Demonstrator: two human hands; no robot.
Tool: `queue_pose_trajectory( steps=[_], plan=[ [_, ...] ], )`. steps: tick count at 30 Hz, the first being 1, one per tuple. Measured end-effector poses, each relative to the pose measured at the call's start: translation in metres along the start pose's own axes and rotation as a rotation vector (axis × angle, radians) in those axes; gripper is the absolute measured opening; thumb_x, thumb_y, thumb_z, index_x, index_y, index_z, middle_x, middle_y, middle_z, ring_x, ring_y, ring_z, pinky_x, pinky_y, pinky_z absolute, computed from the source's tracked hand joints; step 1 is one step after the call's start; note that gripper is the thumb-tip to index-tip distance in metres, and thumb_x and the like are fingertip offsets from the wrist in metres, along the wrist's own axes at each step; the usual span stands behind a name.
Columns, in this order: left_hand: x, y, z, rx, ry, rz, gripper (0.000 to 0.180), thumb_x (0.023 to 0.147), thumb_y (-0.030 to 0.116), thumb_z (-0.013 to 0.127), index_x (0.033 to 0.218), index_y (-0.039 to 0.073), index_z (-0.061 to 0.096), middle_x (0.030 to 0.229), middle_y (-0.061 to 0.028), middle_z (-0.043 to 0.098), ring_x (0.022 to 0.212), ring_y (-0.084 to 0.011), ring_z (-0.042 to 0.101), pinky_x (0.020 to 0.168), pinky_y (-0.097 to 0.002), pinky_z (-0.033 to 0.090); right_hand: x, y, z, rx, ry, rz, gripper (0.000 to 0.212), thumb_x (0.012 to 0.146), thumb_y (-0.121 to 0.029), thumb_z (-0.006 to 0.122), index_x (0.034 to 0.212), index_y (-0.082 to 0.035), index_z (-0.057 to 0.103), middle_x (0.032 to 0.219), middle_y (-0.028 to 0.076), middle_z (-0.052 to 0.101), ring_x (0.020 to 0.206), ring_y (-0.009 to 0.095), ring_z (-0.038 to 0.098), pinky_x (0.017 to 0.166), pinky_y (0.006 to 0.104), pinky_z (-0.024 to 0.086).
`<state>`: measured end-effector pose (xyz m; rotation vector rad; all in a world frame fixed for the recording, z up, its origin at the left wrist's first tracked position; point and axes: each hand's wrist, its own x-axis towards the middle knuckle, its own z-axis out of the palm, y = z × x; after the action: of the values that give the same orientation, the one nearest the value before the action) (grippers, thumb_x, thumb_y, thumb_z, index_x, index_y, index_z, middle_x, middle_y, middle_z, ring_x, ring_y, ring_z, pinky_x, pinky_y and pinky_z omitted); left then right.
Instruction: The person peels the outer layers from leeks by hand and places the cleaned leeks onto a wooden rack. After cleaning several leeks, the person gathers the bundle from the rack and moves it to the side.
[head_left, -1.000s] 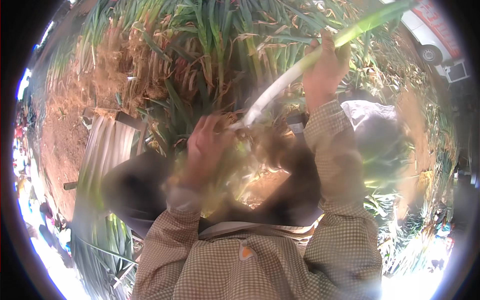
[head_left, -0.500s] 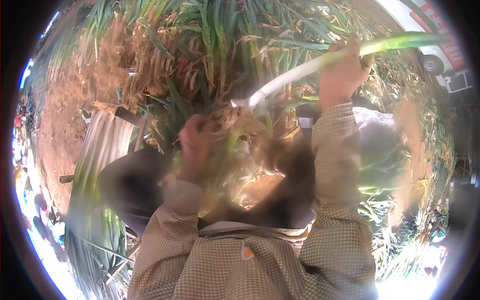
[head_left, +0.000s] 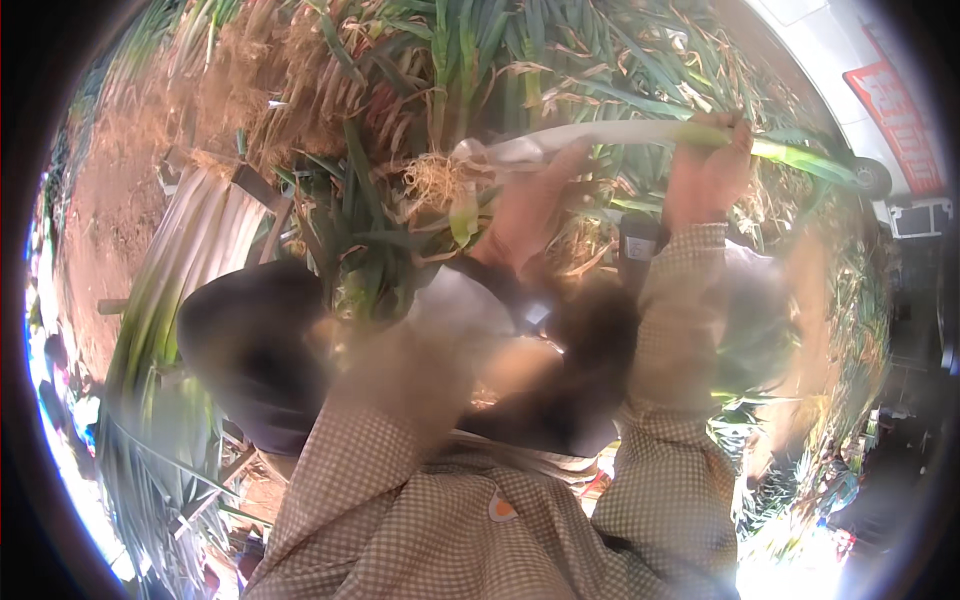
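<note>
- Right hand (head_left: 706, 175) has a closed grip around a long leek (head_left: 640, 133), where its white stalk turns green.
- Left hand (head_left: 530, 205) is blurred, fingers curled at the white stalk near the root end; how tight its grip is cannot be told.
- Leek lies crosswise, raised above a heap of leeks (head_left: 420, 90).
- Trimmed white stalks (head_left: 195, 250) lie stacked at left.

A white-and-green leek (head_left: 640, 135), beige checked sleeves (head_left: 670, 330), and reddish-brown soil (head_left: 110, 210).
</note>
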<state>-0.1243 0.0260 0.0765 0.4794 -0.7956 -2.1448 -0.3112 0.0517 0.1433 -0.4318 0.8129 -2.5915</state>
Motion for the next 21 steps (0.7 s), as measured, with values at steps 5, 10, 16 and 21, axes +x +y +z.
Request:
queue_pose_trajectory(
  steps=[5, 10, 16, 21],
  plan=[
    [-0.052, -0.01, -0.075, 0.085, -0.192, -0.128, 0.026, 0.097, 0.025, 0.057, 0.118, 0.009, 0.056, 0.111, -0.0026, 0.058, 0.103, -0.0141, 0.059, 0.082, -0.0277, 0.051, 0.038, -0.016, -0.036, -0.289, 0.021, -0.131, 0.01, 0.097, -0.008, 0.051, 0.098, 0.001, 0.047, 0.088, 0.007, 0.048, 0.077, 0.015, 0.049, 0.064, 0.0269, 0.05],
    [-0.115, 0.092, -0.153, 0.569, -0.105, -0.248, 0.041, 0.095, 0.032, 0.064, 0.126, 0.008, 0.055, 0.113, -0.0104, 0.059, 0.103, -0.0174, 0.061, 0.085, -0.0279, 0.053, 0.031, -0.015, -0.031, -0.246, 0.114, -0.094, 0.01, 0.096, -0.01, 0.053, 0.096, -0.002, 0.048, 0.084, 0.006, 0.048, 0.073, 0.014, 0.049, 0.063, 0.0284, 0.05],
    [-0.093, 0.111, -0.124, 0.446, 0.063, 0.362, 0.059, 0.092, 0.033, 0.067, 0.137, 0.003, 0.043, 0.111, -0.0092, 0.062, 0.099, -0.018, 0.062, 0.088, -0.032, 0.051, 0.012, 0.005, -0.011, -0.122, 0.036, 0.03, 0.01, 0.098, -0.013, 0.052, 0.097, -0.004, 0.047, 0.084, 0.005, 0.049, 0.073, 0.015, 0.051, 0.064, 0.0302, 0.05],
    [-0.055, 0.053, -0.093, 0.059, -0.288, -0.137, 0.047, 0.092, 0.018, 0.067, 0.133, 0.006, 0.046, 0.108, -0.0102, 0.063, 0.107, -0.0218, 0.06, 0.095, -0.0416, 0.049, 0.007, 0.032, -0.009, 0.114, -0.081, 0.323, 0.012, 0.099, -0.014, 0.053, 0.103, -0.005, 0.045, 0.086, 0.006, 0.05, 0.077, 0.016, 0.056, 0.068, 0.0302, 0.053]
  ],
)
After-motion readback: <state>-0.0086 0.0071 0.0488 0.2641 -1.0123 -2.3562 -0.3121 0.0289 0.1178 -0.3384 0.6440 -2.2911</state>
